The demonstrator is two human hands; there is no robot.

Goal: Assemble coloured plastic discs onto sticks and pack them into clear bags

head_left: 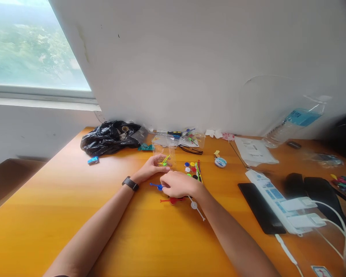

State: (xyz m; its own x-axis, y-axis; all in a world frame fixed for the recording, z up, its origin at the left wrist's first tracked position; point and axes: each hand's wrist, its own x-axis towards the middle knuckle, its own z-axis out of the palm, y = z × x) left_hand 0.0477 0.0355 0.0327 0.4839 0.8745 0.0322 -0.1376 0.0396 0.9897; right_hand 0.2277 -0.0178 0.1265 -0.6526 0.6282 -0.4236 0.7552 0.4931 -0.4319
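Observation:
My left hand (152, 167), a dark watch on its wrist, is closed round a small clear plastic bag (164, 154) that holds thin green and yellow sticks. My right hand (178, 184) lies knuckles-up just in front of it, fingers curled over small pieces on the orange table (75, 215). A blue disc-headed stick (156, 186) pokes out at its left. A red stick (173, 200) and a white stick (196, 208) lie just under it. Several small coloured discs and sticks (192, 169) sit behind the right hand.
A black plastic bag (111, 137) lies at the back left by the wall. A white power strip (279, 200) with plugs and cables, a black phone (261, 207), papers (252, 150), a tilted water bottle (294, 123) and more clear bags (187, 138) fill the right and back.

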